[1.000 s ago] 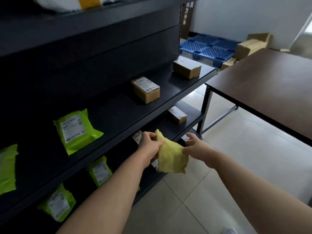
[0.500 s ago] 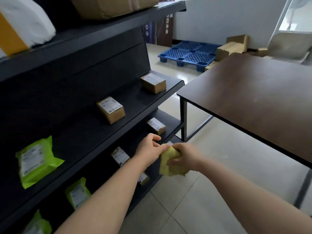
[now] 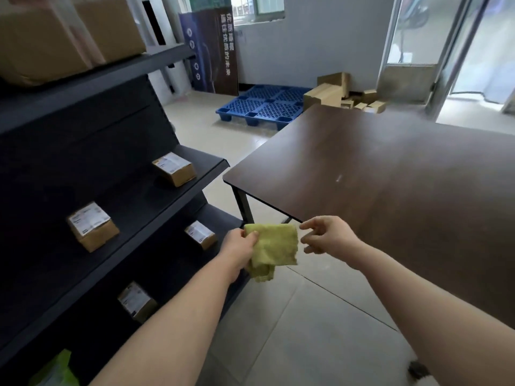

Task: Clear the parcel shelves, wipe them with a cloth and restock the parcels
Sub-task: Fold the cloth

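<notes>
My left hand (image 3: 240,248) pinches the top left corner of a folded yellow-green cloth (image 3: 271,248), which hangs in the air beside the black shelf unit (image 3: 178,196). My right hand (image 3: 324,236) hovers just right of the cloth with fingers loosely spread, touching nothing. Two small cardboard parcels with white labels (image 3: 91,225) (image 3: 173,168) sit on the middle shelf. Two more (image 3: 200,234) (image 3: 136,302) lie on the shelf below. A green mailer bag (image 3: 57,371) shows at the bottom left.
A dark brown table (image 3: 390,185) stands to the right, its corner close to the shelf end. Large cardboard boxes (image 3: 64,32) fill the top shelf. A blue pallet (image 3: 262,107) and loose cartons (image 3: 328,91) lie on the tiled floor beyond.
The view swung right and up. Both hands held the bunched cloth before; now my right hand has let go and the cloth hangs folded from my left hand.
</notes>
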